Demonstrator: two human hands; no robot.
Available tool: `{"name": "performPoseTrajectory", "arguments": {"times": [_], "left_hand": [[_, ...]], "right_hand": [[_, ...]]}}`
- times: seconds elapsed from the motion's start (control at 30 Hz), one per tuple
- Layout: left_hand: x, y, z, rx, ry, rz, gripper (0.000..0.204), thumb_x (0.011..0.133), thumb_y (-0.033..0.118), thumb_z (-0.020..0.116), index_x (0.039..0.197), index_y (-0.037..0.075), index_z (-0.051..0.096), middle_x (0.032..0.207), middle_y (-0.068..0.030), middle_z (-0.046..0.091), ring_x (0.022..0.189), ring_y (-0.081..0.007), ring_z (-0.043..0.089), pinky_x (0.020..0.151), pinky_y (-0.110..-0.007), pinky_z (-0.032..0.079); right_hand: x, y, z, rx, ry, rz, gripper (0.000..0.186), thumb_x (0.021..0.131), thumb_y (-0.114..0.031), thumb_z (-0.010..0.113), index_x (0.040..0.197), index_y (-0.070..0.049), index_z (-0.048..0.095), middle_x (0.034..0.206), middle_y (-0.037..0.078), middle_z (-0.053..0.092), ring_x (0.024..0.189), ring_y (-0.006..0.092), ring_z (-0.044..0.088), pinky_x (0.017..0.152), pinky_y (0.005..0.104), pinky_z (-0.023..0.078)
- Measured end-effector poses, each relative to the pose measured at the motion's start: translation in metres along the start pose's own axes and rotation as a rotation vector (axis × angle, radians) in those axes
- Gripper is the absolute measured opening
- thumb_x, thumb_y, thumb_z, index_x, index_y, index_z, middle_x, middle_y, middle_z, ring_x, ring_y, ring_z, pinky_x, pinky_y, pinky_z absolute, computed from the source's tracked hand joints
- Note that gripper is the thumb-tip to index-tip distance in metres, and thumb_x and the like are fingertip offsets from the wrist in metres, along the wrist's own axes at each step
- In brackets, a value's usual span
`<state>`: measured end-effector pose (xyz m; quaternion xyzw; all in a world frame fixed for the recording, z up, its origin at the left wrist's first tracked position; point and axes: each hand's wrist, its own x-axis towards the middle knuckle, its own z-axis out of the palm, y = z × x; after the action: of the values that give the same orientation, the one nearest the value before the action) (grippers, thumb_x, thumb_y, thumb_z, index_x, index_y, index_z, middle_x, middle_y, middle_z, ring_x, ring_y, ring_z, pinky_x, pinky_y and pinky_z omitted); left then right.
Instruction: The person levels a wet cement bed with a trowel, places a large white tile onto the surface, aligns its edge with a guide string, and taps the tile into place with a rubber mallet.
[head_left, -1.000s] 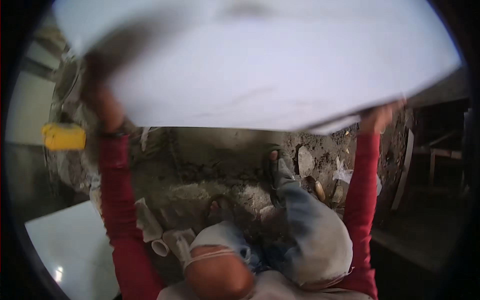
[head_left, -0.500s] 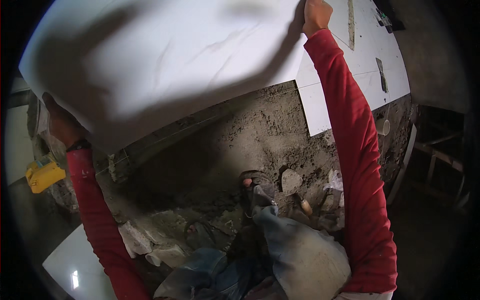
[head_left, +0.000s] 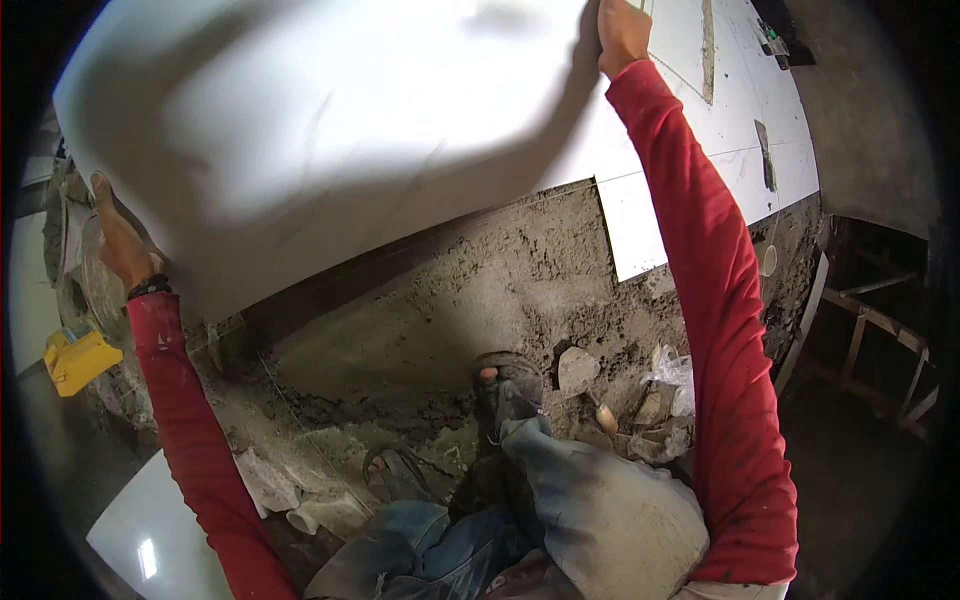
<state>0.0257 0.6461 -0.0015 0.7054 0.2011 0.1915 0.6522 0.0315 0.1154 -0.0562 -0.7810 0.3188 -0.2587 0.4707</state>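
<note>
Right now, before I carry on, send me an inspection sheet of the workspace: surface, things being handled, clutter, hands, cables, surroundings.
Surface: rough grey mortar bed, with white tiles lying to the right.
Things handled: large white tile, tilted in view; whether it touches the bed cannot be told.
Clutter: trowel with a wooden handle, clear plastic, yellow box at far left.
Hands: left hand grips the large tile's left edge; right hand grips its right edge.
Cables: nothing seen.
Surroundings: wooden frame in a dim area at right; another white tile at lower left.
</note>
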Motion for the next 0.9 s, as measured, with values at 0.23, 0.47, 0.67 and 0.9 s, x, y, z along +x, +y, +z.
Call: {"name": "performPoseTrajectory", "arguments": {"times": [0.23,0.47,0.67,0.9], "left_hand": [[0.007,-0.005,0.006,0.092,0.051,-0.076,0.067,0.091,0.046,0.062,0.142,0.005,0.047,0.135,-0.0081,0.053,0.113,-0.0207,0.057,0.093,-0.031,0.048],[0.018,-0.022,0.003,0.106,0.022,-0.033,0.071,0.087,0.05,0.068,0.124,-0.01,0.058,0.114,-0.0111,0.065,0.093,-0.0189,0.065,0.079,-0.029,0.052],[0.0,-0.027,0.021,0.189,0.044,-0.157,0.061,0.093,0.049,0.058,0.133,0.003,0.057,0.123,-0.0102,0.063,0.108,-0.0204,0.061,0.092,-0.03,0.047],[0.04,-0.069,-0.002,0.474,0.169,0.182,0.079,0.078,0.075,0.059,0.072,-0.003,0.069,0.062,-0.0042,0.054,0.059,-0.0181,0.047,0.059,-0.039,0.043]], "right_hand": [[0.001,0.007,0.004,-0.005,-0.041,0.031,0.093,0.085,-0.074,0.05,0.08,0.019,0.062,0.071,0.021,0.06,0.07,0.0254,0.051,0.069,0.0419,0.043],[0.005,0.024,0.0,-0.011,-0.076,0.008,0.091,0.085,-0.073,0.05,0.079,0.017,0.062,0.071,0.023,0.062,0.07,0.0277,0.053,0.071,0.0429,0.044],[0.007,0.03,0.001,-0.049,-0.068,-0.046,0.088,0.088,-0.071,0.046,0.078,0.014,0.063,0.071,0.025,0.062,0.071,0.0269,0.053,0.072,0.0425,0.044],[0.047,0.091,-0.002,-0.589,-0.364,-0.988,0.077,0.088,-0.037,0.049,0.15,-0.003,0.02,0.091,0.017,0.06,0.077,0.0278,0.059,0.068,0.0409,0.046]]}}
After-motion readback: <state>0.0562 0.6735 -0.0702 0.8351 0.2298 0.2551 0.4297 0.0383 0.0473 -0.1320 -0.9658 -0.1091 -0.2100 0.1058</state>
